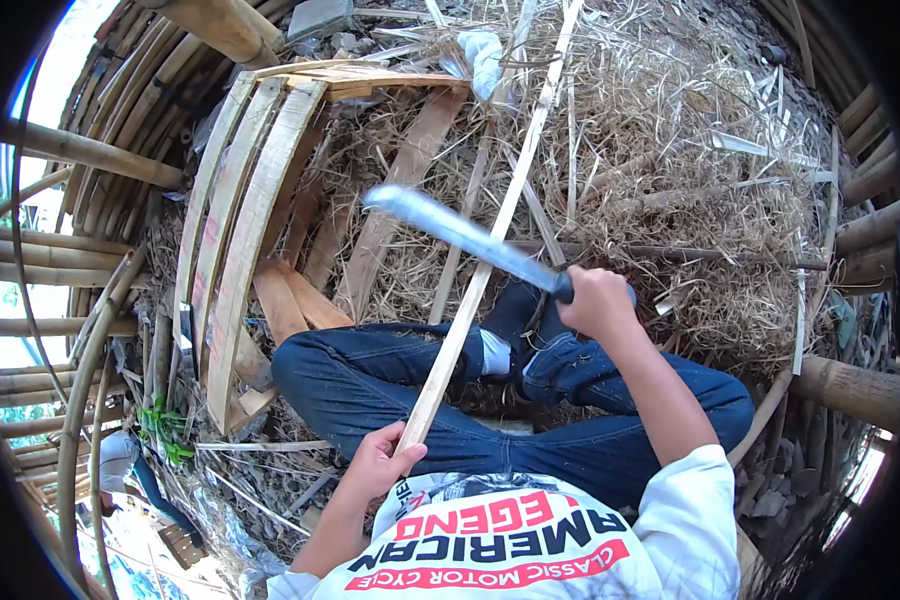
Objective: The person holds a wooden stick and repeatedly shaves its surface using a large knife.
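My left hand (381,462) grips the near end of a long, pale bamboo strip (457,338), close to my shirt. From there the strip slants up and away across my lap to the top of the view. In my right hand (598,302) is a machete (460,232), held by its dark handle above my crossed legs. Its blade points to the far left and overlaps the strip in this view, slightly smeared by motion. My fingers are closed round the handle.
A slatted wooden crate (260,200) stands on its side at the left. Curly shavings (690,220) cover the ground ahead and right, with a thin dark rod (710,254) across them. Bamboo poles (80,150) fence the left side. Another person (150,490) is partly visible at lower left.
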Demonstrator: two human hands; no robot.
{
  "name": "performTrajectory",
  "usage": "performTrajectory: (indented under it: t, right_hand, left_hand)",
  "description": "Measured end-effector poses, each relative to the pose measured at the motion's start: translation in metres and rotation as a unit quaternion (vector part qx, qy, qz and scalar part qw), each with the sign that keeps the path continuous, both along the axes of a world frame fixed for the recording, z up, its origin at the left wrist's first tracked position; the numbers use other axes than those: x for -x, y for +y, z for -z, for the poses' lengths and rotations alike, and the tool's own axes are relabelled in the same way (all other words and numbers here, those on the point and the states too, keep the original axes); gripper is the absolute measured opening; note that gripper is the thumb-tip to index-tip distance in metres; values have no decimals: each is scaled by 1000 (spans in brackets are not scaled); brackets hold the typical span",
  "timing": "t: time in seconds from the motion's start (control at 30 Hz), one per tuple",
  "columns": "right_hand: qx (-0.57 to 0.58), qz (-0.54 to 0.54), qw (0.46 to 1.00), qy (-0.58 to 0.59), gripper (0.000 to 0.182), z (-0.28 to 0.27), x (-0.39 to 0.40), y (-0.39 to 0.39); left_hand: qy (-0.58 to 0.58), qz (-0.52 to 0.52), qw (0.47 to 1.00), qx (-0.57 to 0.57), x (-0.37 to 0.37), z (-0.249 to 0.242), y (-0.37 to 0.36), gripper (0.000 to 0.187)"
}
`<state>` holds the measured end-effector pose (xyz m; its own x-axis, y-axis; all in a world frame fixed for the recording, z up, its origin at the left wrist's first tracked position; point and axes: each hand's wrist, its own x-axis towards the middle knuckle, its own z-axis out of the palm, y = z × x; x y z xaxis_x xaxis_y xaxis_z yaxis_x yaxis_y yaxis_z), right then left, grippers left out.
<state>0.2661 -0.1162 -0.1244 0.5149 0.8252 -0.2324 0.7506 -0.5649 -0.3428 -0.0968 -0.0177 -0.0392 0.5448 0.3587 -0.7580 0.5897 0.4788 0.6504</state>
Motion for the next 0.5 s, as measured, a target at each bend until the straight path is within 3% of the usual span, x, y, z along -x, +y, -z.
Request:
performTrajectory:
  t: [0.1,0.23,0.3,0.43,0.5]
  right_hand:
    - [10,-12,1000,-15,27,7,-16,1]
    - [-22,144,989,32,25,26,-29,16]
    - [-73,145,985,56,24,25,-13,15]
    - [-32,92,993,65,22,11,4,3]
    - [-23,129,990,57,22,14,-4,5]
  left_hand:
    - [4,9,1000,5,-4,1,-2,12]
    - [11,-3,1000,-5,-2,2,-4,12]
    - [-8,-5,1000,6,3,2,1,11]
    - [-15,5,1000,21,0,0,7,12]
    - [-11,8,1000,25,-3,-2,7,13]
